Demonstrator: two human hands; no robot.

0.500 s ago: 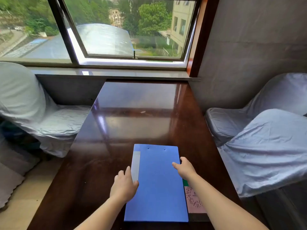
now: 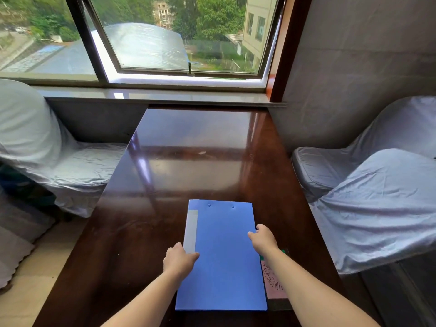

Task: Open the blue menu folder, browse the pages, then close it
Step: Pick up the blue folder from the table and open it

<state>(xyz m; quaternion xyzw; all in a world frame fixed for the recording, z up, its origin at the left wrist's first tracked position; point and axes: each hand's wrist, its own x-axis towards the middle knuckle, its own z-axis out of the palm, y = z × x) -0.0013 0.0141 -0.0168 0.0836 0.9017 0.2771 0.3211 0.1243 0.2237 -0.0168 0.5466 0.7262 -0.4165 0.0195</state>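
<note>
Left hand [image 2: 179, 258] palm down, fingers curled, thumb pointing right, forearm reaching in from lower left. Right hand [image 2: 263, 239] further forward, palm down, thumb stretched left, forearm angling in from lower right.

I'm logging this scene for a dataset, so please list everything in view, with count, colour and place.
blue menu folder: one, blue with a pale grey strip near its left edge, closed flat at the near end of the table.
pink sheet: one, pink with dark print, partly under the folder's right edge; a bit of green shows beside it.
table: one, glossy dark brown wood, centre, running to the window sill.
covered seats: three, under grey-blue cloth, one left of the table, two right.
window: one, dark frame, far wall, trees and buildings outside.
left hand: one, resting on the folder's left edge.
right hand: one, at the folder's right edge.
</note>
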